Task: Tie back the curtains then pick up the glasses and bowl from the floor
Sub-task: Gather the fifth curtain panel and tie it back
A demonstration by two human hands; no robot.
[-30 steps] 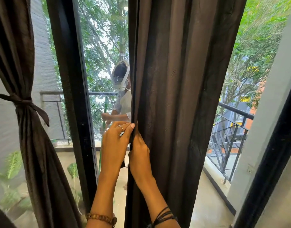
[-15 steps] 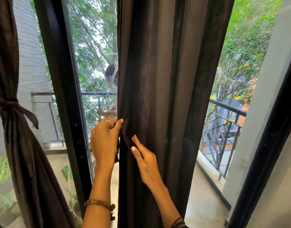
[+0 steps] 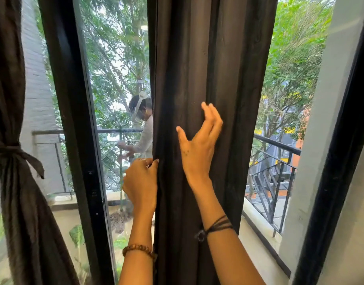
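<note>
A dark brown curtain point(image 3: 210, 64) hangs loose in long folds down the middle of the window. My left hand point(image 3: 141, 182) grips its left edge, fingers curled round the hem. My right hand point(image 3: 197, 145) lies higher on the front of the folds, fingers spread and straight against the cloth. At the far left a second dark curtain point(image 3: 18, 202) is gathered by a knotted tie-back point(image 3: 8, 150). The glasses and bowl are not in view.
A black window frame post point(image 3: 74, 120) stands between the two curtains. Through the glass a person point(image 3: 144, 132) mops the balcony beside a metal railing point(image 3: 277, 147). A white wall and a black frame point(image 3: 339, 140) close the right side.
My right hand has risen and moved right across the curtain's front, its fingers spreading. My left hand has stayed on the curtain's left edge.
</note>
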